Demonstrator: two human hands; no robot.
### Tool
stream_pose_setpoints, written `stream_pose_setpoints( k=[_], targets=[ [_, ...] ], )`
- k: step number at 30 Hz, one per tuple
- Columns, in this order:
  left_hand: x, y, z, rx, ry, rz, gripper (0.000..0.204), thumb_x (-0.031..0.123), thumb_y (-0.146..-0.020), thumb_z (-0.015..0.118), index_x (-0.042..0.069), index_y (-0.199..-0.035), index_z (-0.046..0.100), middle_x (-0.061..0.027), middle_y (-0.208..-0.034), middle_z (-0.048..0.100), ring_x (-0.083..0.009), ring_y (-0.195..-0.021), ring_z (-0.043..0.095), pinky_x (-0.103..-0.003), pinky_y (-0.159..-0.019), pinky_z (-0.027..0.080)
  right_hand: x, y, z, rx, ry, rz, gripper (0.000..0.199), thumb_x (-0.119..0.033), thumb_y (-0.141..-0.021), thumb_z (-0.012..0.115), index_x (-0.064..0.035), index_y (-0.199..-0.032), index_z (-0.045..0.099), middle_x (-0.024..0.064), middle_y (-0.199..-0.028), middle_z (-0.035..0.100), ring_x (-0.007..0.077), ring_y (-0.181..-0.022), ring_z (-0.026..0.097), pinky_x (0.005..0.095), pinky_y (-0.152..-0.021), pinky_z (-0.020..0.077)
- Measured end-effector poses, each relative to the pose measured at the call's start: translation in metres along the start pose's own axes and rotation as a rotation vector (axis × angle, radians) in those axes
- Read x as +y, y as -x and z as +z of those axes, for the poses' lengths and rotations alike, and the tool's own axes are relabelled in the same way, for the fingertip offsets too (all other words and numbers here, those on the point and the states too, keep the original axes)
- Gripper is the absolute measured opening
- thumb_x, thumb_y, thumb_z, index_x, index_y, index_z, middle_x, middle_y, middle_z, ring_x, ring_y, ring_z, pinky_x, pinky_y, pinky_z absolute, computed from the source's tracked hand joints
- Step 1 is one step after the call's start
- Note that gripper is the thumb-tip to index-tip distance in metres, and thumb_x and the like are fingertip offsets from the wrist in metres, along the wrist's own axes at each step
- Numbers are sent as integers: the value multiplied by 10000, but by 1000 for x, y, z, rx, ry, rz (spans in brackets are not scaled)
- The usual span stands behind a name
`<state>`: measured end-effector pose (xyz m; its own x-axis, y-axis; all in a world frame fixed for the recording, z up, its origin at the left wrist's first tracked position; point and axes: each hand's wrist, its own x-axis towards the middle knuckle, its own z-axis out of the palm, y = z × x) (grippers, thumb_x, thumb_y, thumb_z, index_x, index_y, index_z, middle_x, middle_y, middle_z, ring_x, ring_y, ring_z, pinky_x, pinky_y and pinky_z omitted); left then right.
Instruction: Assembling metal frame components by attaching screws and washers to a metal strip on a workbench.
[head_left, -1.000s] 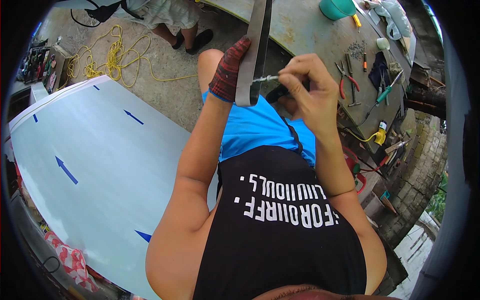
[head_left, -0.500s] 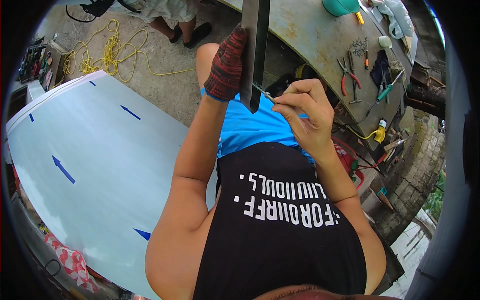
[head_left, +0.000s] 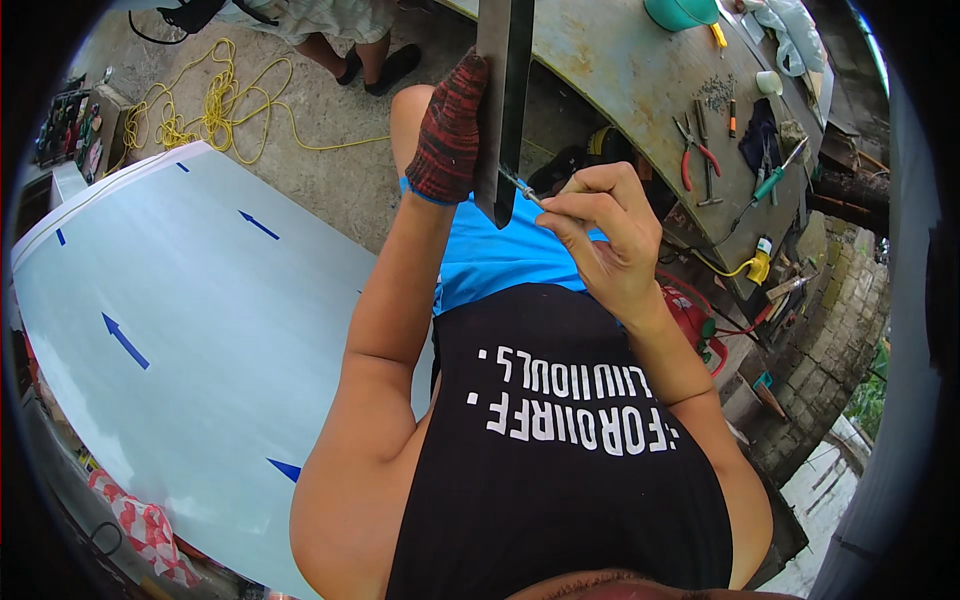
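Observation:
My left hand [head_left: 450, 135], in a red and black knitted glove, is closed on a long metal channel [head_left: 518, 80] held upright in front of me. The channel's lower end stands over my blue shorts [head_left: 535, 250]. My bare right hand [head_left: 608, 225] pinches a thin metal fastener [head_left: 528, 193] with a collar partway along it; its exact kind is too small to tell. The fastener's tip is at the channel's right face, near the lower end. I cannot tell whether it sits in a hole.
On my left lies a large pale sheet [head_left: 200, 330] with blue arrows. A workbench [head_left: 610, 70] at the right bears red-handled pliers [head_left: 690, 155], a hammer [head_left: 705, 150], a soldering iron [head_left: 775, 180] and a green bucket [head_left: 680, 12]. Yellow cord [head_left: 225, 105] and a person's shoes [head_left: 393, 70] are beyond.
The channel and both hands have shifted slightly left. My right hand keeps its pinch on the fastener, whose tip stays by the channel.

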<state>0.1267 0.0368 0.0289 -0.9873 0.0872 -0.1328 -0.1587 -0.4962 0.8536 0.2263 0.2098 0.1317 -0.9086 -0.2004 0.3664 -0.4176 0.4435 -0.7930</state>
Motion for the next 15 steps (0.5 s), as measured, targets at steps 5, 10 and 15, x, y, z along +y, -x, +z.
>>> stream_pose_setpoints(
  k=[5,10,15],
  targets=[
    [-4,-2,-6,24,-47,12,539,561,-997,567,26,-1035,623,-96,-856,658,-172,-785,623,-310,-729,500,-3,-2,-2,24,19,19,239,-31,-718,864,-49,-909,722,65,-912,607,201,-793,565,311,-632,446],
    [-2,-5,-7,28,-153,42,522,574,-993,552,60,-1003,637,-65,-837,665,-147,-767,626,-290,-698,498,-2,-4,-4,52,42,18,241,-28,-714,862,-45,-909,722,73,-911,610,209,-804,578,319,-653,458],
    [10,-1,-4,71,-119,7,445,317,-1054,565,-14,-1343,631,-125,-1246,698,-134,-1129,628,-293,-989,481,-2,-7,-8,65,28,-9,256,-20,-713,862,-43,-925,720,80,-919,613,219,-808,598,316,-670,477]
  ],
)
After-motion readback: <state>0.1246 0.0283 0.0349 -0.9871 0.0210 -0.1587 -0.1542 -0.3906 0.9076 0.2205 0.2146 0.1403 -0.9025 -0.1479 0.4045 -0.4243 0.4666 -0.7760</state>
